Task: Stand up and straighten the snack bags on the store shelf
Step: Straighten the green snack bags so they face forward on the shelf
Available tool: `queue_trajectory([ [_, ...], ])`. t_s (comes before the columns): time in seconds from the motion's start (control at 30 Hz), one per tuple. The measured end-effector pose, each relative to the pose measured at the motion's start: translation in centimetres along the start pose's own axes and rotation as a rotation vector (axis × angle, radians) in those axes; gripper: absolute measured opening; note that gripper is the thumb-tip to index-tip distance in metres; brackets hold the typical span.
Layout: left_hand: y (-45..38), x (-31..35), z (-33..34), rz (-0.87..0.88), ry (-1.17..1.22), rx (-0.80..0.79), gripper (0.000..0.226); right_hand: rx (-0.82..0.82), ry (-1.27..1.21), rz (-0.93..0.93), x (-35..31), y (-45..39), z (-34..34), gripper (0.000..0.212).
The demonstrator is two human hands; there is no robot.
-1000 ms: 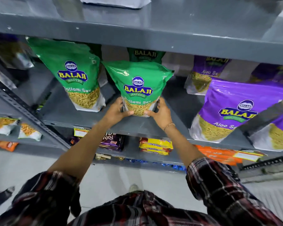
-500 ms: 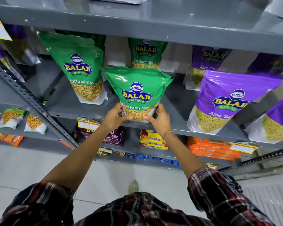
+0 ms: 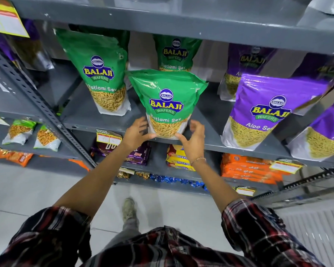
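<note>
A green Balaji Ratlami Sev bag (image 3: 167, 101) stands upright at the front edge of the grey metal shelf (image 3: 96, 124). My left hand (image 3: 137, 132) is at its lower left corner, fingers spread, thumb tip near the bag's base. At the lower right corner, my right hand (image 3: 194, 141) has curled fingers a little off the bag. Neither hand grips it. A second green bag (image 3: 102, 74) stands to the left and a third (image 3: 175, 53) behind. Purple Aloo Sev bags (image 3: 268, 110) stand to the right.
The shelf above (image 3: 181, 18) overhangs the bags. A perforated upright post (image 3: 37, 101) runs down the left. Lower shelves hold small snack packs (image 3: 19, 130), purple and yellow biscuit packs (image 3: 178, 157) and orange packs (image 3: 247, 170). My shoe (image 3: 128, 210) rests on the tiled floor.
Both hands have let go of the middle green bag's lower corners and spread their fingers. The bag stays upright at the shelf's front edge. The view has tilted slightly.
</note>
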State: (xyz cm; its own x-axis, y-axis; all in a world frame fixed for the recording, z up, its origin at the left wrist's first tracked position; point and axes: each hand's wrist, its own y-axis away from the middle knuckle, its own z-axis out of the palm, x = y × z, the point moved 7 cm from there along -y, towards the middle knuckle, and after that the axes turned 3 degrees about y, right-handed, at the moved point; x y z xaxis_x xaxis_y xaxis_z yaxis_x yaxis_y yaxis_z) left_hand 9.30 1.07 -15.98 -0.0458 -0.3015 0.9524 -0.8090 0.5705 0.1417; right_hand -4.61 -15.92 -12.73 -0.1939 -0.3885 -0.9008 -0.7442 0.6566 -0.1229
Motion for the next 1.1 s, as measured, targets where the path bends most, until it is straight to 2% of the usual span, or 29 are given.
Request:
queue_trajectory([
  [0.07,0.3,-0.7,-1.8,-0.008,-0.048,0.059,0.064,0.091,0.102,-0.074,-0.1,1.8,0.2,0.022],
  [0.1,0.4,-0.9,-2.9,-0.003,-0.077,0.089,0.054,0.058,0.136,-0.124,-0.4,2.6,1.1,0.016],
  [0.17,0.5,-0.8,-5.4,0.020,-0.114,0.173,0.042,-0.095,0.195,-0.188,-1.2,3.5,4.2,0.017],
  [0.27,0.1,-0.2,-10.3,0.042,-0.197,0.381,0.032,-0.299,0.234,-0.213,-3.2,3.6,9.6,0.014],
  [0.33,-0.9,-0.6,-14.2,0.018,-0.229,0.518,0.036,-0.367,0.192,-0.237,-5.4,2.9,13.2,0.010],
  [0.4,-2.4,-1.2,-18.2,-0.019,-0.295,0.593,0.045,-0.351,0.127,-0.259,-7.6,1.2,16.3,0.011],
  [0.47,-4.4,-1.6,-21.1,-0.001,-0.346,0.552,0.059,-0.296,0.106,-0.202,-8.9,-1.4,18.7,0.034],
  [0.57,-7.3,-1.2,-22.3,0.074,-0.228,0.241,0.107,-0.278,0.065,-0.018,-9.5,-5.0,21.3,0.082],
  [0.6,-7.9,-0.9,-22.2,0.092,-0.171,0.136,0.111,-0.284,0.032,0.012,-9.6,-6.0,22.0,0.090],
  [0.67,-8.5,-0.6,-22.2,0.062,-0.147,0.025,0.105,-0.286,-0.003,0.013,-10.0,-7.2,23.0,0.088],
  [0.73,-8.8,-0.9,-22.4,0.047,-0.154,-0.002,0.087,-0.223,0.031,-0.016,-10.5,-7.4,23.2,0.070],
  [0.8,-8.6,-1.3,-22.4,0.040,-0.124,-0.003,0.075,-0.133,0.042,-0.045,-11.0,-7.0,23.1,0.062],
  [1.1,-4.8,-2.6,-23.6,0.052,-0.194,0.030,0.072,-0.095,0.129,-0.060,-11.1,-3.7,23.7,0.058],
])
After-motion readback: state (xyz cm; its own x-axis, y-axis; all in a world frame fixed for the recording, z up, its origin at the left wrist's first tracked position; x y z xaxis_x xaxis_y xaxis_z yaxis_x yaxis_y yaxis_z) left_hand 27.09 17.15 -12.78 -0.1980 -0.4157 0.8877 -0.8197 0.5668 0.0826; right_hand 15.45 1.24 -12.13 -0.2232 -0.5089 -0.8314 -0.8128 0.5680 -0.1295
